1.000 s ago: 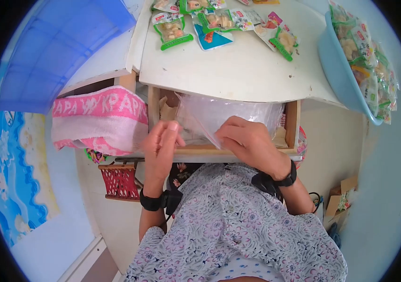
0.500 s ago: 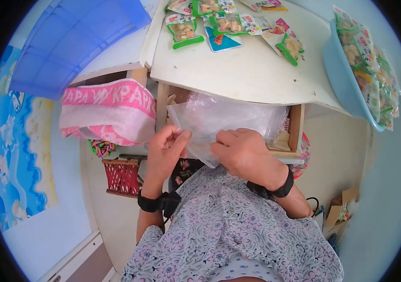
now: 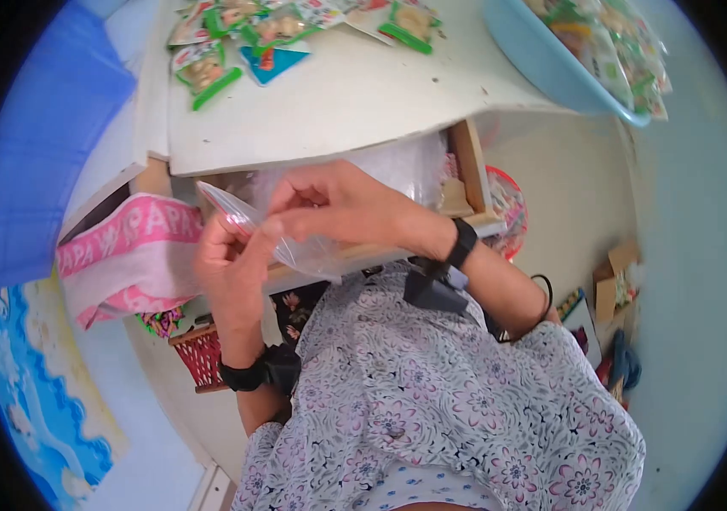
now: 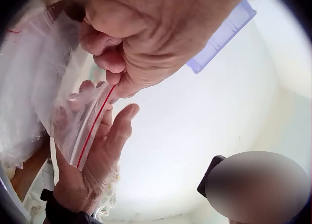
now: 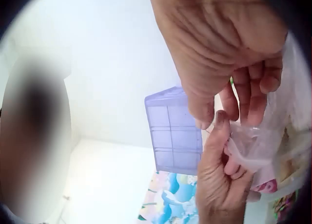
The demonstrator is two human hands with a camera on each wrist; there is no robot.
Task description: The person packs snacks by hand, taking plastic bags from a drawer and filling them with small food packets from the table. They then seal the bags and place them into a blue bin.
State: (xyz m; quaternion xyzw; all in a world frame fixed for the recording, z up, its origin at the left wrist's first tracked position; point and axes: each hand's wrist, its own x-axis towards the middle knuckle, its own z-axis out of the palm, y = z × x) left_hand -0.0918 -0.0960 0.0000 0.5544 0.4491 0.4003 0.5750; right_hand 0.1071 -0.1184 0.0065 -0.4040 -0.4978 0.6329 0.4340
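A clear zip bag with a red line along its mouth is held up over the front of an open drawer. My left hand pinches the bag near its zip edge, thumb on top. Close beside it is my right hand, its thumb near the left thumb. In the left wrist view the right thumb stands away from the bag, and the right fingers show through the film. The right wrist view shows the right fingers loosely bent over the bag's mouth. More clear bags lie in the drawer.
Green-edged snack packets lie on the white tabletop. A blue basin full of packets stands at the back right. A pink and white towel hangs left of the drawer, below a blue plastic crate.
The zip bag has come up from the drawer and moved left, with its zip edge now at the left hand. My right hand has crossed left to meet it. The head view has turned.
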